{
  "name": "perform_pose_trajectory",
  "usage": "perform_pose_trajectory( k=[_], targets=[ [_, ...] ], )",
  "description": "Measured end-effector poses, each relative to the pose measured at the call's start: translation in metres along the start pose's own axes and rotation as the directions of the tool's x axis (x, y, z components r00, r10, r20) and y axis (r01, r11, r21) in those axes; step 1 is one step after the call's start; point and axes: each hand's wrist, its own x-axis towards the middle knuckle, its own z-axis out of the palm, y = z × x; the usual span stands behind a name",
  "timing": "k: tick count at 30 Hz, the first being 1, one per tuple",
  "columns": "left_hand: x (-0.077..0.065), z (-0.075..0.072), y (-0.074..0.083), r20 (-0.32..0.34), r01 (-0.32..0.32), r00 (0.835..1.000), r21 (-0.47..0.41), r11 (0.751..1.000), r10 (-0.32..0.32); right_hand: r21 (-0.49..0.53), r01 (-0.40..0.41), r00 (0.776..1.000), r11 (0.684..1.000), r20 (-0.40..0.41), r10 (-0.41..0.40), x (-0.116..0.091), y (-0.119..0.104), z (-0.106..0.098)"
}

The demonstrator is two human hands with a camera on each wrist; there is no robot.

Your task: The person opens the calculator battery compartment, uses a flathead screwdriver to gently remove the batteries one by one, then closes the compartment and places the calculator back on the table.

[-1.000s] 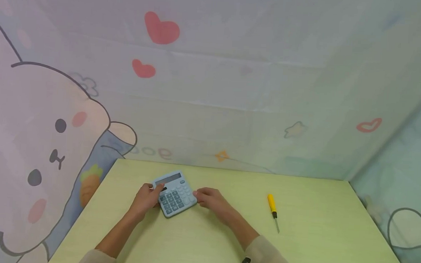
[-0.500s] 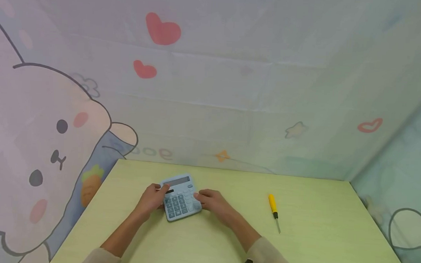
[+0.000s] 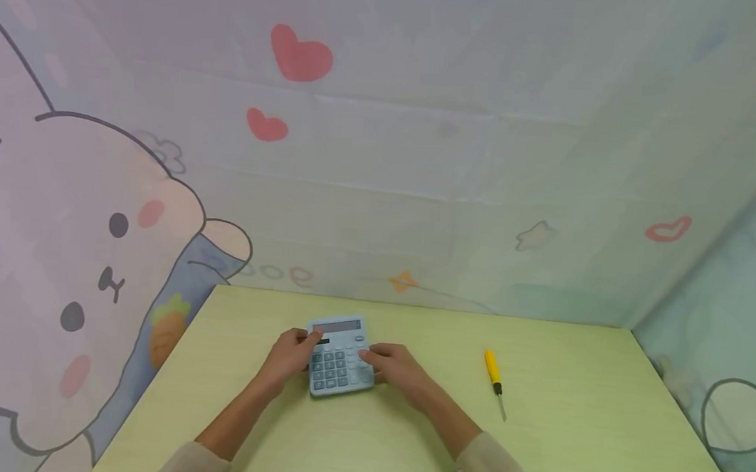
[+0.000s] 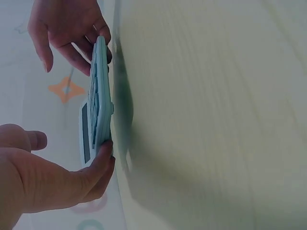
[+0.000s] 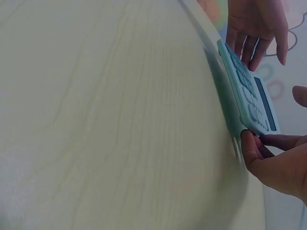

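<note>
Both hands hold a light-blue calculator (image 3: pixel 344 359), its display at the far end and its keys facing up. My left hand (image 3: pixel 291 356) has its thumb over the upper left side in the head view. At the right edge is my right hand (image 3: pixel 399 371), its thumb overlapping the keys. The left wrist view shows the left fingers (image 4: pixel 98 175) bent under the calculator's edge, with the thumb raised apart. Similarly, in the right wrist view the right fingers (image 5: pixel 254 148) grip the near edge from below. A shadow lies on the table beneath the calculator.
A screwdriver (image 3: pixel 493 369) with a yellow handle lies on the pale yellow-green table (image 3: pixel 568 403), right of the hands. Behind the table hangs a printed cloth backdrop (image 3: pixel 382 151) with hearts and a cartoon rabbit.
The calculator has shifted to the right and turned clockwise, so its display now lies nearly level across the head view. Both hands have moved with it. The screwdriver stays in place.
</note>
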Motion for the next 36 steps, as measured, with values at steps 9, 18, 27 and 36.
perform_pose_trajectory(
  k=[9,18,27,36],
  targets=[
    [-0.001,0.016,0.008,0.008,-0.038,0.999,-0.01,0.999,0.038,0.054,-0.037,0.998,0.998,-0.057,0.04,-0.005,0.007,-0.014],
    [-0.004,0.028,0.011,0.028,-0.051,0.998,0.003,0.999,0.051,0.089,-0.048,0.996,0.995,-0.074,0.054,-0.014,0.007,-0.031],
    [-0.005,0.038,0.017,0.046,-0.061,0.997,0.018,0.998,0.06,0.048,-0.069,0.988,0.996,-0.136,0.075,-0.027,0.003,-0.037],
    [-0.008,0.047,0.026,0.058,-0.088,0.994,-0.015,0.996,0.089,-0.004,-0.082,0.986,0.997,-0.143,0.08,-0.035,0.004,-0.048]
  ],
)
